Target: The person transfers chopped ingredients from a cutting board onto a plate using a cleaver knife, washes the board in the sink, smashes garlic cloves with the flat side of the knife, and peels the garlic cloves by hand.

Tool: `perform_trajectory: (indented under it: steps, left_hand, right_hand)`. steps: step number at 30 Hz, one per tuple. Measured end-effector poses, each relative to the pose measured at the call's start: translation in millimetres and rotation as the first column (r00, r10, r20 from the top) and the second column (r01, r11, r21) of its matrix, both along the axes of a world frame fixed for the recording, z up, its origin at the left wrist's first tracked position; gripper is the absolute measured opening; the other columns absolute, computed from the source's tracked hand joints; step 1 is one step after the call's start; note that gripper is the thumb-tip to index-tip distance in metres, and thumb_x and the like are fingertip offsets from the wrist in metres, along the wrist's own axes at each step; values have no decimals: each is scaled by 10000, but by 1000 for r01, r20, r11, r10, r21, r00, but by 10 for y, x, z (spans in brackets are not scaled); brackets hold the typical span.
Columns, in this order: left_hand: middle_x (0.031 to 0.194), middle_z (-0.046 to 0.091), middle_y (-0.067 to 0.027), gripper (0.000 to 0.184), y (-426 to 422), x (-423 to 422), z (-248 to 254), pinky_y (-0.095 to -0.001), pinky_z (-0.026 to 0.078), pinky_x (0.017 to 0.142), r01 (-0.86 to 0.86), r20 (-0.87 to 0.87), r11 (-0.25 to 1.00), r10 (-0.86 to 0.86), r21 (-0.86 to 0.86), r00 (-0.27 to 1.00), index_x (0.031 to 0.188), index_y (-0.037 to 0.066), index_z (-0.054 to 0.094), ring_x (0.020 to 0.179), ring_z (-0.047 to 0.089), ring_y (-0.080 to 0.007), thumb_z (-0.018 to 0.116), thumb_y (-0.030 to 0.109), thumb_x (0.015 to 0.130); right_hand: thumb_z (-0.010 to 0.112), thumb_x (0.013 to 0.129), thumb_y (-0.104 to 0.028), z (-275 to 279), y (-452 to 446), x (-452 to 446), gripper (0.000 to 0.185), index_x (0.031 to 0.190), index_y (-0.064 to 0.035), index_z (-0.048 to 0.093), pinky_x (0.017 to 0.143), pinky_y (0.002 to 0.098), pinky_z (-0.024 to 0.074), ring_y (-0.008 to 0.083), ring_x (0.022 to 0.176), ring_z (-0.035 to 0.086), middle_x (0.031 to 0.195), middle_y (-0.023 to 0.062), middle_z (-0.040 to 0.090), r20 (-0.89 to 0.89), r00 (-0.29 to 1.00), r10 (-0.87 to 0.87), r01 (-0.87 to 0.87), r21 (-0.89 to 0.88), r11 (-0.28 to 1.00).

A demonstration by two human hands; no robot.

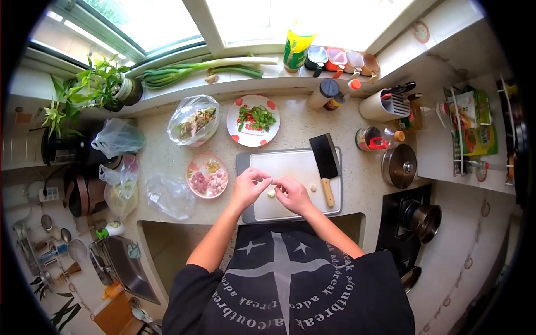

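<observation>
Over the white cutting board [271,206] with a grey rim, my left hand [250,187] and my right hand [293,195] meet fingertip to fingertip. Both are closed in a pinch, and what sits between the fingertips is too small to make out. A pale garlic clove [271,194] lies on the board just below the fingertips. Two more small pale pieces [313,188] lie to the right of my right hand. A cleaver [325,162] with a dark blade and wooden handle rests along the board's right side, untouched.
Behind the board stands a plate [234,106] of chopped greens and red pepper. Left are a plate of diced meat [207,176] and plastic bags [194,120]. Right are a knife holder [379,106], a lidded pan [399,166] and a stove [399,212]. Spring onions [184,72] line the sill.
</observation>
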State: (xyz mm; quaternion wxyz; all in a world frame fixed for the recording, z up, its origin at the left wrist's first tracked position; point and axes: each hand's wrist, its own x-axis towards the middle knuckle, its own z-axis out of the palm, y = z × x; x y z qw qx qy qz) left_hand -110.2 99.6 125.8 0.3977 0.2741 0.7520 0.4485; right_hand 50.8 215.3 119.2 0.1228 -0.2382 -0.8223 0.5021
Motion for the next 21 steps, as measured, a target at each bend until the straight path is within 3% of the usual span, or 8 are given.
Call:
perform_trajectory:
  steps: [6,9,14,18,20,21]
  left_hand:
    - [947,694,-64,187,-36,-123,-8,-292,542,750,-47,61,997,43,66,997,908,64,779,820,664,-160,813,227,822]
    - [940,690,-58,176,-12,-143,95,-287,540,757,-25,28,999,24,24,999,897,58,774,818,660,-157,810,213,821]
    - [948,681,-55,158,-20,-169,-135,-284,542,760,-37,106,993,25,111,994,858,36,749,830,661,-149,809,178,822]
    - [979,668,-52,124,23,-364,-33,-280,544,767,-111,173,979,81,173,982,837,19,735,850,660,-144,804,121,821]
    - [1013,647,-57,73,34,-690,207,-262,531,818,-107,-34,963,119,248,992,847,13,730,915,632,-128,786,59,837]
    - [979,646,-56,76,24,-912,296,-260,518,808,-115,-260,957,185,265,948,840,10,723,907,623,-138,787,48,826]
  right_hand:
    - [662,860,-84,65,14,-120,169,1026,-102,688,646,348,522,231,704,628,859,78,636,-13,1000,24,-24,9,1000]
    - [660,857,-79,93,14,-151,172,1025,-105,687,652,350,523,235,717,631,860,79,636,-20,999,29,-29,21,999]
    - [658,856,-74,101,19,-182,197,1049,-102,690,654,348,523,236,724,629,865,81,635,-15,999,30,-30,22,999]
    - [657,861,-82,136,45,-199,226,1084,-93,692,654,339,523,220,710,627,876,77,642,-8,1000,12,-12,-16,1000]
    - [654,867,-90,109,54,-185,230,1094,-88,692,655,332,523,212,698,625,884,74,647,20,1000,-7,8,-48,999]
    - [652,870,-95,88,56,-171,230,1096,-87,692,656,328,523,209,691,625,889,73,650,47,999,-19,22,-68,997]
